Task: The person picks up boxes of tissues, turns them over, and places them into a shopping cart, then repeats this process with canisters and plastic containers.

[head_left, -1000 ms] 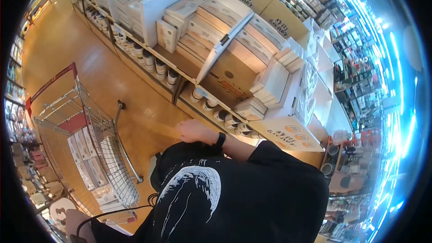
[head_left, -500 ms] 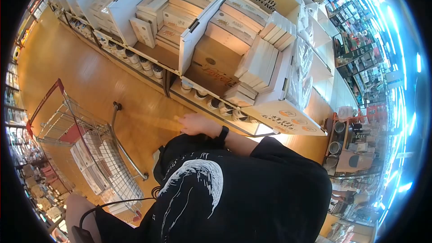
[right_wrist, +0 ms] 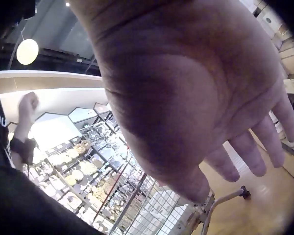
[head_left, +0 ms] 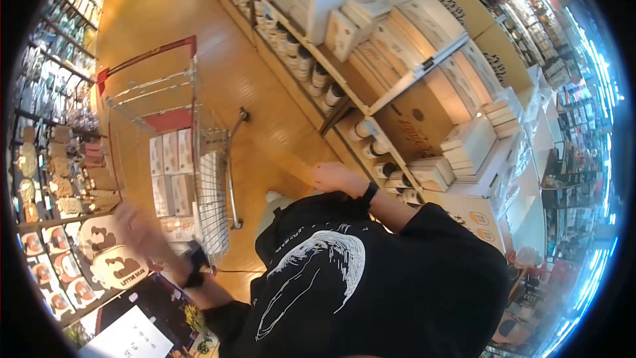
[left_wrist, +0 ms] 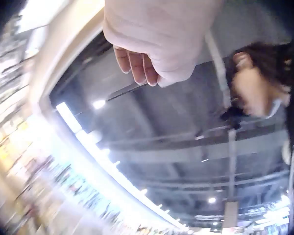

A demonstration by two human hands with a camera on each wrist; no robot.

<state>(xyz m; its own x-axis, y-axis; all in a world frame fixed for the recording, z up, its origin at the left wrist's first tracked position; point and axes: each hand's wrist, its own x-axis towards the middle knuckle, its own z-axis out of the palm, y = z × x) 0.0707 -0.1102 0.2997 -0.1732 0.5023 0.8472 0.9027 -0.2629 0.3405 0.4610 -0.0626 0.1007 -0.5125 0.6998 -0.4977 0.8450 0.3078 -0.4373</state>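
Observation:
My left hand [head_left: 140,233] is raised at the lower left of the head view, beside the shopping cart [head_left: 213,202], and holds nothing; in the left wrist view this hand [left_wrist: 159,36] has its fingers loosely bent against a blurred ceiling. Bent in front of the black shirt [head_left: 324,278], the right arm ends in an empty right hand [head_left: 334,177] between cart and shelf. Its palm [right_wrist: 186,88] fills much of the right wrist view, fingers relaxed and apart. White boxes [head_left: 172,152] are stacked inside the cart.
A long shelf of boxed goods [head_left: 430,172] runs along the right, with jars [head_left: 318,78] below. Display racks [head_left: 63,185] line the left, and a white sign [head_left: 129,335] is at bottom left. Orange-brown floor [head_left: 265,139] lies between cart and shelf.
My left hand has come up into the head view. The view has turned, so cart and shelf appear farther right. The right hand stays in front of the body, still empty.

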